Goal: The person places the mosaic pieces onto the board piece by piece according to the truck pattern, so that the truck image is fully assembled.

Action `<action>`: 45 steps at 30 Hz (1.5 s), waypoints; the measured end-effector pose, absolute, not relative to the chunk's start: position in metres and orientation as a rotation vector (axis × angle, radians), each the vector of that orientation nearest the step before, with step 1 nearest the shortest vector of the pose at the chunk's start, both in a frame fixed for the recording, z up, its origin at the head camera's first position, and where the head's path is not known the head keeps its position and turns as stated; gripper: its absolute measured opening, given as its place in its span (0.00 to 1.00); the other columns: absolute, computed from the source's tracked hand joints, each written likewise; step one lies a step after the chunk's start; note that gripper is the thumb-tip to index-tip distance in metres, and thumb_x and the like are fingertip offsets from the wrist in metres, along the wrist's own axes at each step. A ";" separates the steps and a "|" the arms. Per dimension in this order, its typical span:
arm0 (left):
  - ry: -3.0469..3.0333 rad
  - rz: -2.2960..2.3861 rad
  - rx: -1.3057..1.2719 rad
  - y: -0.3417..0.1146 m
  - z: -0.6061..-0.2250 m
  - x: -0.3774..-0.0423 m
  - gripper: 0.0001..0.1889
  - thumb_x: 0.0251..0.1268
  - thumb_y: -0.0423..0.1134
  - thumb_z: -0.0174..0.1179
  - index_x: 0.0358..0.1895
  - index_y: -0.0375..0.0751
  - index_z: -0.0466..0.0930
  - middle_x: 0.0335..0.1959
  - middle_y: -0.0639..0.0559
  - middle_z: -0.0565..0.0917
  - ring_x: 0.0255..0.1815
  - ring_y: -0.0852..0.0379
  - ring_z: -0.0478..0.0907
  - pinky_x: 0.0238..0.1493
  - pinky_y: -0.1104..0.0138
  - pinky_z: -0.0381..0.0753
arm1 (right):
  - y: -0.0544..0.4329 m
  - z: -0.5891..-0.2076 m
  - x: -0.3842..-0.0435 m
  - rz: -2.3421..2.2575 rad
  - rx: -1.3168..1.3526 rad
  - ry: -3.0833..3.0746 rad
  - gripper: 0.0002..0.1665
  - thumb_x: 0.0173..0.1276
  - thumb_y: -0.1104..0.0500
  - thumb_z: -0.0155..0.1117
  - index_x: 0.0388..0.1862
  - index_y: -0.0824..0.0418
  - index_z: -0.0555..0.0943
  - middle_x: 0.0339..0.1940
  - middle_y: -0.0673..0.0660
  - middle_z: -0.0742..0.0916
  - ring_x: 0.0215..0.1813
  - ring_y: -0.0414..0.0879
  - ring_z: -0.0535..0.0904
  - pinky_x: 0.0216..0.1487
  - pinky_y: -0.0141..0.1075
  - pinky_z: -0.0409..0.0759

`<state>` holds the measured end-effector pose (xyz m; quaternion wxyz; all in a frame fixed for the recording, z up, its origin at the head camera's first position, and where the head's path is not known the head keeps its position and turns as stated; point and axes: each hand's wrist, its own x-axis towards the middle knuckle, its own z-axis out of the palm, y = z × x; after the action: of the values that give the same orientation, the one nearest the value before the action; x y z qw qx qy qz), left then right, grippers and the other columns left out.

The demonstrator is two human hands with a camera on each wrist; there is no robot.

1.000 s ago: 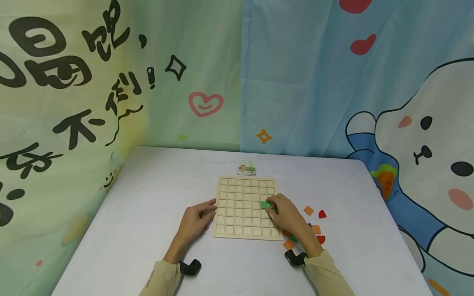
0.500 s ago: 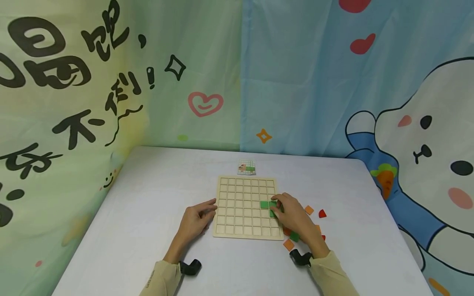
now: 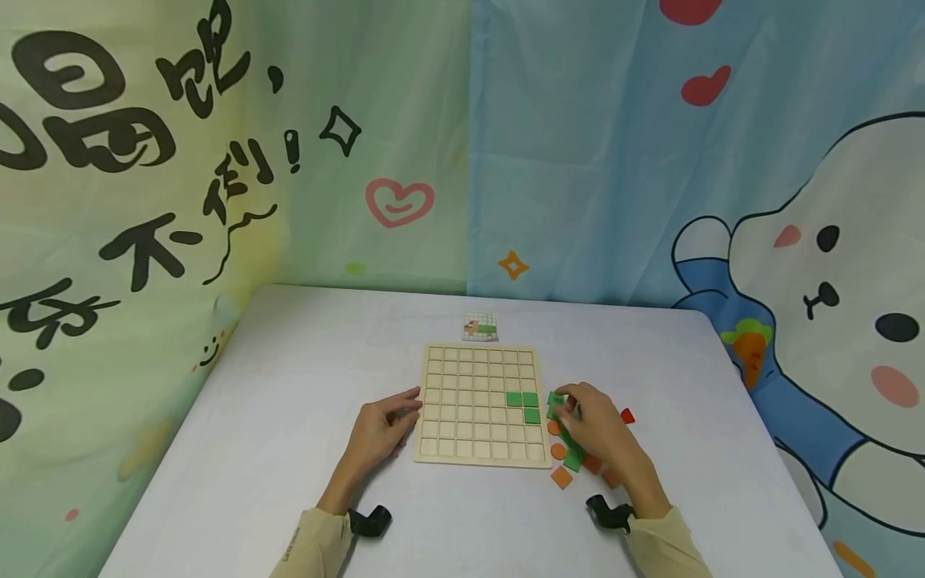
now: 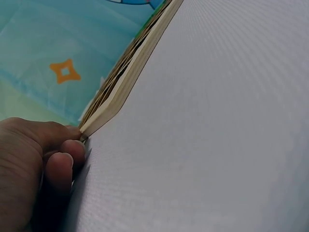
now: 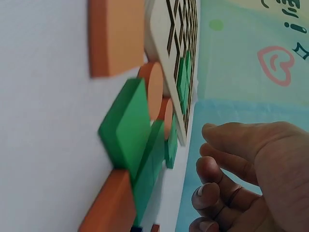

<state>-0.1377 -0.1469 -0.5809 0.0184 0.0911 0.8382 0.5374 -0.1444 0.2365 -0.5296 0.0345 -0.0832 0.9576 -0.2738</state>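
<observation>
A pale wooden grid board (image 3: 462,417) lies on the table with three green squares (image 3: 514,399) set in cells on its right side. My left hand (image 3: 379,425) rests at the board's left edge, its fingertips touching the rim; the left wrist view shows them at a corner of the board (image 4: 116,99). Just right of the board, my right hand (image 3: 596,421) hovers over loose pieces, its fingertips overlapping green pieces (image 3: 553,397) in the head view. In the right wrist view its loosely bent fingers (image 5: 231,137) hold nothing. Part of the pile is hidden beneath that hand.
Loose orange discs (image 3: 559,451), green squares (image 3: 573,459), orange squares (image 3: 561,478) and a red piece (image 3: 627,416) lie right of the board. Behind it sits a small pattern card (image 3: 480,327). Printed curtains (image 3: 578,160) hang along the table's back.
My right hand has left the green squares on the board and shifted right to the loose pieces, uncovering the third square. The left hand has stayed at the board's edge.
</observation>
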 end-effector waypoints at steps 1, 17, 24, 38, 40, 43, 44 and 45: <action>2.603 1.669 0.281 -0.147 -0.581 -0.137 0.12 0.75 0.34 0.66 0.56 0.41 0.90 0.69 0.50 0.85 0.11 0.61 0.73 0.14 0.68 0.75 | 0.238 -0.531 -0.144 -0.838 -0.247 2.946 0.19 0.75 0.58 0.70 0.60 0.65 0.84 0.36 0.54 0.81 0.36 0.45 0.71 0.35 0.32 0.70; 2.613 1.659 0.284 -0.146 -0.581 -0.138 0.11 0.75 0.35 0.66 0.55 0.41 0.91 0.68 0.50 0.85 0.09 0.63 0.73 0.14 0.68 0.75 | 0.258 -0.536 -0.123 -0.776 -0.205 2.977 0.19 0.73 0.59 0.70 0.59 0.66 0.85 0.35 0.53 0.81 0.36 0.44 0.71 0.38 0.33 0.70; 2.633 1.648 0.285 -0.145 -0.582 -0.139 0.11 0.75 0.35 0.67 0.55 0.42 0.91 0.68 0.50 0.86 0.09 0.62 0.73 0.13 0.67 0.75 | 0.264 -0.539 -0.106 -0.746 -0.212 2.999 0.17 0.71 0.60 0.71 0.55 0.66 0.86 0.31 0.50 0.77 0.35 0.41 0.70 0.38 0.33 0.69; 2.656 1.656 0.303 -0.146 -0.579 -0.138 0.11 0.74 0.33 0.67 0.55 0.39 0.91 0.67 0.47 0.86 0.09 0.63 0.72 0.12 0.67 0.74 | 0.267 -0.538 -0.085 -0.694 -0.138 2.999 0.16 0.68 0.58 0.76 0.50 0.65 0.87 0.28 0.49 0.78 0.33 0.41 0.69 0.34 0.32 0.66; 2.654 1.655 0.296 -0.146 -0.579 -0.138 0.11 0.74 0.34 0.67 0.54 0.40 0.91 0.67 0.48 0.86 0.09 0.63 0.72 0.12 0.68 0.74 | 0.266 -0.537 -0.084 -0.691 -0.127 3.004 0.16 0.68 0.58 0.76 0.50 0.65 0.88 0.28 0.49 0.78 0.33 0.41 0.69 0.34 0.32 0.65; 2.651 1.650 0.296 -0.146 -0.580 -0.138 0.11 0.75 0.34 0.66 0.55 0.40 0.91 0.67 0.49 0.86 0.09 0.63 0.72 0.12 0.68 0.74 | 0.265 -0.536 -0.084 -0.687 -0.114 3.010 0.15 0.68 0.58 0.76 0.48 0.65 0.88 0.28 0.50 0.78 0.32 0.42 0.69 0.34 0.33 0.65; 2.648 1.651 0.297 -0.145 -0.581 -0.138 0.11 0.75 0.34 0.66 0.55 0.40 0.91 0.67 0.49 0.86 0.09 0.63 0.72 0.12 0.68 0.74 | 0.265 -0.536 -0.084 -0.685 -0.111 3.011 0.14 0.68 0.58 0.76 0.48 0.65 0.88 0.28 0.50 0.78 0.33 0.42 0.69 0.34 0.33 0.65; 2.644 1.652 0.299 -0.145 -0.581 -0.138 0.11 0.75 0.34 0.66 0.55 0.40 0.91 0.67 0.49 0.86 0.10 0.63 0.73 0.12 0.67 0.74 | 0.265 -0.536 -0.084 -0.684 -0.109 3.013 0.14 0.68 0.58 0.76 0.48 0.65 0.88 0.28 0.50 0.78 0.32 0.42 0.69 0.34 0.33 0.65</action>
<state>-0.1379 -0.1452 -0.5808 0.0048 0.0953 0.8442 0.5274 -0.0843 0.2649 -0.5358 0.0250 -0.0353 0.9743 -0.2212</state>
